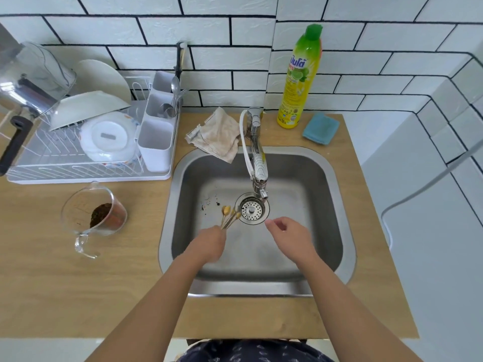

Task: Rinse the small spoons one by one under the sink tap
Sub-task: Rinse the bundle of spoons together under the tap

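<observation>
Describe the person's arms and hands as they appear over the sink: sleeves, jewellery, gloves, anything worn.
Both forearms are bare up to the frame's lower edge, with no sleeves showing. The left hand and right hand wear no gloves; no rings, watch or bracelets are visible. A dark blue patterned garment shows at the bottom.

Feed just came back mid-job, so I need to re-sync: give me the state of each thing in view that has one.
Left hand: grips a bunch of small gold spoons by the handles.
Small gold spoons: bunched, bowls fanned out beside the drain.
Right hand: over the basin, fingers loosely curled, holding nothing.
Tap: no water stream visible.
Sink: dark specks left of the drain.
Strainer: seated in the drain.
Soap bottle: upright, capped.
Measuring jug: holds dark grounds.
</observation>
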`<state>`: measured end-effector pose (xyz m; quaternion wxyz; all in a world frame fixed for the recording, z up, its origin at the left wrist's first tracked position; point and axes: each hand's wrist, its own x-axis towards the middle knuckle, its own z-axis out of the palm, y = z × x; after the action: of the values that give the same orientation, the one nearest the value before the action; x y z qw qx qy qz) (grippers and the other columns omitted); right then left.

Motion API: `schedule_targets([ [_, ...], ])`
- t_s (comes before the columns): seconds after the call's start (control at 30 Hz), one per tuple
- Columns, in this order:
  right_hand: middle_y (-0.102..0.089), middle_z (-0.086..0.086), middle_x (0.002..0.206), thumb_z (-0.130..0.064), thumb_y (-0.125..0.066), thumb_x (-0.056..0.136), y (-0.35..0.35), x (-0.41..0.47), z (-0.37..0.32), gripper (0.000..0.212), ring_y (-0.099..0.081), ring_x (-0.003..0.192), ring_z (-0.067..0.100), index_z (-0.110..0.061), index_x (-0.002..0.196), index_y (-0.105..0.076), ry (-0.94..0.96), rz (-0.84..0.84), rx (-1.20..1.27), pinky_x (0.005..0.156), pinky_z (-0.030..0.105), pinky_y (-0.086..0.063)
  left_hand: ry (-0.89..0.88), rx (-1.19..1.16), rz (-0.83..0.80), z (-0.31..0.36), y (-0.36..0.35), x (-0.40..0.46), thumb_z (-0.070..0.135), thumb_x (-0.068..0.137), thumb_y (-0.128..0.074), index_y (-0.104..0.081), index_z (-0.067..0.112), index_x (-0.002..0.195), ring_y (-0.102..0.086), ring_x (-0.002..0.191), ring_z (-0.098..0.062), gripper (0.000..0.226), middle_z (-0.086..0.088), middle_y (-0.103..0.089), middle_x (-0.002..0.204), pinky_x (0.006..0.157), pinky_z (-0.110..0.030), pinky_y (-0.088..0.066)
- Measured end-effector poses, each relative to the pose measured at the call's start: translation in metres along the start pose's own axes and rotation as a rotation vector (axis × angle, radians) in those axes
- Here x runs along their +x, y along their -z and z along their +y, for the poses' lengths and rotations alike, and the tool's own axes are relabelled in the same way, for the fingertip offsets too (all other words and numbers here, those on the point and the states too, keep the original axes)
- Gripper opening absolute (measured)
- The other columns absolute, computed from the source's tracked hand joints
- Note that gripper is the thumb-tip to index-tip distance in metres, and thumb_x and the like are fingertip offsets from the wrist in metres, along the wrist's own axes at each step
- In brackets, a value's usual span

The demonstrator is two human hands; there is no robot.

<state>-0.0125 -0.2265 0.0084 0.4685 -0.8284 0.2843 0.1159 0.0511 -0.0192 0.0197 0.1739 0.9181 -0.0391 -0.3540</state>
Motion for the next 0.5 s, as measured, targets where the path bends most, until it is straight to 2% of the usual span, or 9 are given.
schedule_targets([
  [0.03,-0.076,-0.004,0.11,-0.057,-0.063,0.094,-0.003,-0.001,-0.004,0.04,-0.066,0.086,0.012,-0.019,0.101,-0.072,-0.117,-0.083,0.144,0.072,0.028,-0.048,-0.027,-0.143,-0.08,0.002,-0.002,-0.003,0.022,0.103,-0.036,-0.056,0.008,0.099,-0.054,0.073,-0.025,0.025,-0.013,-0.059,0.089,0.064,-0.032,-0.04],
  [0.1,-0.079,0.003,0.109,-0.055,-0.073,0.089,-0.009,-0.003,-0.012,0.046,-0.056,0.067,0.009,-0.012,0.102,-0.071,-0.319,-0.297,0.439,0.056,0.021,-0.039,-0.029,-0.608,-0.272,0.008,-0.006,-0.012,0.033,0.102,-0.039,-0.051,0.014,0.087,-0.039,0.054,-0.017,0.028,-0.002,-0.046,0.065,0.056,-0.028,-0.037],
  [0.17,-0.078,0.001,0.092,-0.05,-0.078,0.086,-0.015,-0.005,-0.018,0.044,-0.047,0.058,0.007,-0.008,0.099,-0.071,-0.365,-0.455,0.629,0.048,0.018,-0.029,-0.062,-0.816,-0.452,0.017,-0.007,-0.019,0.035,0.103,-0.041,-0.047,0.015,0.087,-0.03,0.047,-0.015,0.026,0.003,-0.033,0.056,0.053,-0.026,-0.038],
  [0.27,-0.06,-0.002,0.066,-0.036,-0.073,0.093,-0.019,-0.003,-0.022,0.03,-0.043,0.055,0.007,-0.007,0.099,-0.073,-0.311,-0.53,0.769,0.048,0.018,-0.026,-0.111,-0.881,-0.661,0.024,-0.005,-0.023,0.034,0.104,-0.041,-0.047,0.015,0.093,-0.029,0.047,-0.013,0.023,0.004,-0.03,0.058,0.053,-0.025,-0.042],
  [0.37,-0.048,-0.001,0.055,-0.024,-0.062,0.102,-0.018,0.0,-0.02,0.029,-0.047,0.051,0.013,0.001,0.1,-0.076,-0.255,-0.519,0.858,0.056,0.023,-0.036,-0.093,-0.887,-0.736,0.029,0.004,-0.021,0.036,0.103,-0.045,-0.051,0.014,0.096,-0.029,0.052,-0.012,0.024,0.004,-0.033,0.061,0.055,-0.025,-0.04],
  [0.43,-0.049,0.003,0.059,-0.024,-0.059,0.104,-0.017,0.0,-0.019,0.032,-0.048,0.051,0.013,-0.002,0.091,-0.08,-0.201,-0.477,0.872,0.057,0.024,-0.041,-0.09,-0.887,-0.726,0.03,0.008,-0.017,0.043,0.1,-0.053,-0.056,0.011,0.1,-0.038,0.055,-0.012,0.032,0.002,-0.042,0.064,0.057,-0.025,-0.042],
  [0.5,-0.06,0.006,0.071,-0.024,-0.058,0.105,-0.016,0.0,-0.019,0.034,-0.044,0.052,0.008,-0.007,0.086,-0.08,-0.151,-0.364,0.863,0.055,0.021,-0.04,-0.035,-0.942,-0.695,0.025,0.008,-0.013,0.059,0.091,-0.058,-0.059,0.008,0.106,-0.058,0.065,-0.017,0.053,-0.004,-0.058,0.074,0.063,-0.03,-0.052],
])
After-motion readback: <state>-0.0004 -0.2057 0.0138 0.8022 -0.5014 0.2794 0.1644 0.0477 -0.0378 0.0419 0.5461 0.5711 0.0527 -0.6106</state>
